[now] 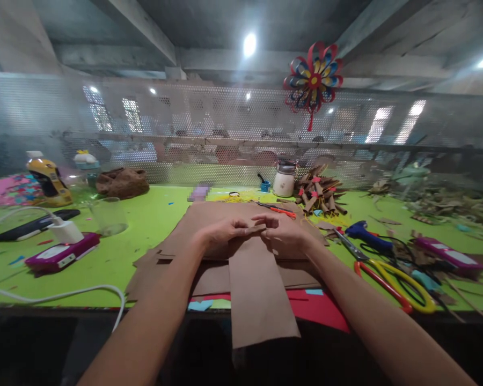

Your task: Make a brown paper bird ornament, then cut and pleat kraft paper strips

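Note:
A long strip of brown paper (257, 295) hangs from my two hands toward the table's front edge, its far end rolled or folded over. My left hand (223, 229) pinches the left side of that end between thumb and fingers. On the right side, my right hand (282, 231) grips the same end, fingers curled over it. Beneath the strip lies a stack of larger brown paper sheets (181, 236), with red paper (317, 310) under its near edge. Red-handled scissors (282, 210) rest at the stack's far edge.
At right are yellow-and-orange-handled scissors (402, 284), a blue glue gun (368, 236) and a purple power strip (451, 256). Rolled brown paper pieces (322, 193) and a white jar (284, 179) stand behind. Leftward are another purple power strip (64, 252), a clear cup (108, 217) and a yellow bottle (50, 179).

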